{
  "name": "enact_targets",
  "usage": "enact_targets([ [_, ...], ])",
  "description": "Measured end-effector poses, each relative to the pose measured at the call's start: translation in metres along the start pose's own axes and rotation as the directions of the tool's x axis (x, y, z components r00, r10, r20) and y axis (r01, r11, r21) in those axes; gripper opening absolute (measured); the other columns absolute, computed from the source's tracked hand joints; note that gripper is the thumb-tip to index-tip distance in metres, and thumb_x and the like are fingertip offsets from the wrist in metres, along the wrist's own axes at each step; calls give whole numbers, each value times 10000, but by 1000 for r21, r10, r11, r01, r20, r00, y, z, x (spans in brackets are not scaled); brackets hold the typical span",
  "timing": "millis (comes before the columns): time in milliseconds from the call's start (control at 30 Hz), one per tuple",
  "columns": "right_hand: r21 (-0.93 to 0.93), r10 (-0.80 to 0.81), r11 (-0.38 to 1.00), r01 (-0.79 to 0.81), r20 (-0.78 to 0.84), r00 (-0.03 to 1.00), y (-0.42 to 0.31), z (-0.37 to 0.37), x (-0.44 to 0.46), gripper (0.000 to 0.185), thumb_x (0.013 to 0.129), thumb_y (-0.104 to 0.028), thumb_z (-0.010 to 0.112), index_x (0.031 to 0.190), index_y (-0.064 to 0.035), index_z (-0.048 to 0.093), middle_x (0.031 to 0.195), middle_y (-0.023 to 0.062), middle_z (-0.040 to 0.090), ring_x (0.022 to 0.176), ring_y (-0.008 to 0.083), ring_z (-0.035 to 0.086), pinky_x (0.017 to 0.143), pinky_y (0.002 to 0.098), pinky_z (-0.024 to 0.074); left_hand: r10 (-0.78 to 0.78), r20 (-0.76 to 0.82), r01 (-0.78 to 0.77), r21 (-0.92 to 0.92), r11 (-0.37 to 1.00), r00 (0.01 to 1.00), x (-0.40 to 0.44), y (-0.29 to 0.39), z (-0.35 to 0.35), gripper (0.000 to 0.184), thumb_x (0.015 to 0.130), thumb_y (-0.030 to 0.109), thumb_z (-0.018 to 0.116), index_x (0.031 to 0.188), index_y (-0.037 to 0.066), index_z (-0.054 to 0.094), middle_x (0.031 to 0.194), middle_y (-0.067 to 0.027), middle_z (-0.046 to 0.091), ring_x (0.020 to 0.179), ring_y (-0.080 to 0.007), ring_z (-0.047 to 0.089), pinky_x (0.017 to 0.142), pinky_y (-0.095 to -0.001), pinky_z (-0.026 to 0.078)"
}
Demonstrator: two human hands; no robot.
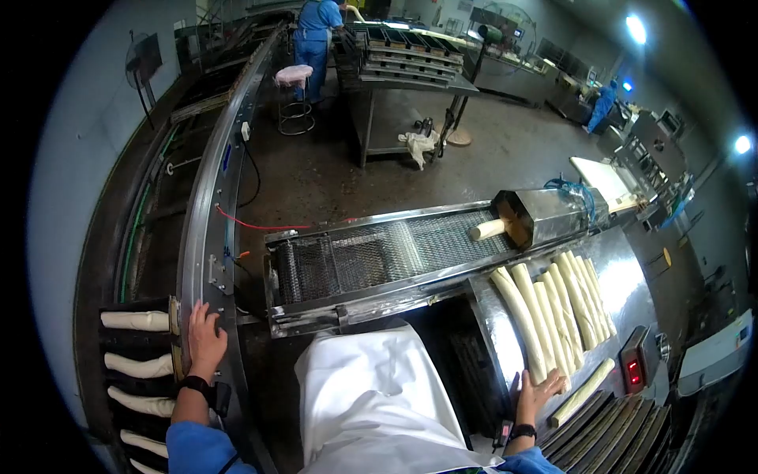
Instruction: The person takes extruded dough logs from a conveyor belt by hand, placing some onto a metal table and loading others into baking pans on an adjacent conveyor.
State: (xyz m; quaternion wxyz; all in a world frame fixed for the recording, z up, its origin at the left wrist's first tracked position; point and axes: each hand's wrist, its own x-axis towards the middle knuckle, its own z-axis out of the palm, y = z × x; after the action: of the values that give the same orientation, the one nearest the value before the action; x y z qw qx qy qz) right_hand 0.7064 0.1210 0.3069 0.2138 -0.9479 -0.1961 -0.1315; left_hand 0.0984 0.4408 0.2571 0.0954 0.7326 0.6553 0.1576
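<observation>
My left hand (207, 340) lies with its fingers stretched out on the metal side rail (201, 237) of the left conveyor, beside a dark baking pan (175, 336). In the pan's troughs lie several pale dough rolls (136, 321), one per trough. At the right, my right hand (541, 393) has its fingers apart and touches the near ends of long dough rolls (553, 316). These rolls lie side by side on a shiny steel table (628, 276). A single shorter dough roll (584, 393) rests just right of that hand, next to the stacked dark pans (612, 434).
A mesh conveyor (371, 257) crosses ahead, with a dough roll (487, 230) at the mouth of a metal housing (553, 217). A scale with red digits (634, 370) stands right. Farther off are a stool (294, 75), stacked pans (410, 59) and a person in blue (314, 35).
</observation>
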Motion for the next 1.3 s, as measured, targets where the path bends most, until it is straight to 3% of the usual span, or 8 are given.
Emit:
enact_targets([
  [133,102,49,994,-45,-40,998,27,22,30,921,772,-382,732,1427,50,249,1487,327,100,1415,405,46,1142,448,103,0,16,0,-10,1000,1000,2,0,0,262,720,38,616,980,4,609,1347,-180,442,1350,-330,293,1098,-421,285],
  [200,-361,153,913,-189,-127,980,8,-1,44,976,757,-537,693,1411,55,276,1448,303,256,1381,422,164,1136,464,137,-17,46,17,0,1000,999,2,1,-4,257,734,36,616,989,4,606,1366,-183,427,1362,-331,274,1098,-431,282],
  [467,362,184,915,-177,16,983,-4,-6,49,913,731,-361,755,1359,127,306,1422,345,260,1335,428,257,1127,428,186,-17,10,17,13,1000,1000,1,4,-2,273,711,45,616,982,9,619,1326,-165,460,1345,-313,306,1105,-404,285],
  [800,-68,59,997,-38,330,942,-43,-31,87,1183,607,-481,811,1450,25,153,1462,301,240,1372,405,234,1103,465,259,-39,27,38,16,999,999,2,7,-5,282,713,55,620,990,3,623,1321,-162,466,1347,-311,302,1106,-409,281],
  [867,-534,92,836,127,364,927,-68,-36,102,1313,499,-574,838,1489,-104,116,1510,281,112,1404,438,89,1109,567,175,-28,32,28,6,1000,999,1,8,-7,296,715,60,618,1005,0,617,1318,-165,466,1342,-319,306,1106,-410,282],
  [967,-355,6,909,216,530,848,-37,-6,149,1443,343,-557,894,1498,-239,89,1528,263,14,1410,445,-25,1113,606,61,-4,11,4,38,999,1000,2,5,-3,317,712,59,617,1023,-4,607,1309,-164,471,1335,-321,313,1101,-410,289],
  [1200,-367,105,902,228,698,708,-78,-18,167,1399,369,-492,913,1493,-265,112,1526,251,75,1410,430,66,1132,520,166,15,-5,-15,26,1000,1000,1,5,-4,331,705,60,620,1029,-5,603,1297,-164,480,1327,-322,325,1094,-413,297],
  [1300,-410,-33,823,393,656,754,-64,-8,167,1327,412,-546,881,1488,-214,178,1421,272,341,1352,456,245,1115,495,235,-15,-10,15,15,1000,1000,0,6,-2,329,702,60,623,1025,-3,604,1290,-162,484,1327,-317,327,1092,-410,300],
])
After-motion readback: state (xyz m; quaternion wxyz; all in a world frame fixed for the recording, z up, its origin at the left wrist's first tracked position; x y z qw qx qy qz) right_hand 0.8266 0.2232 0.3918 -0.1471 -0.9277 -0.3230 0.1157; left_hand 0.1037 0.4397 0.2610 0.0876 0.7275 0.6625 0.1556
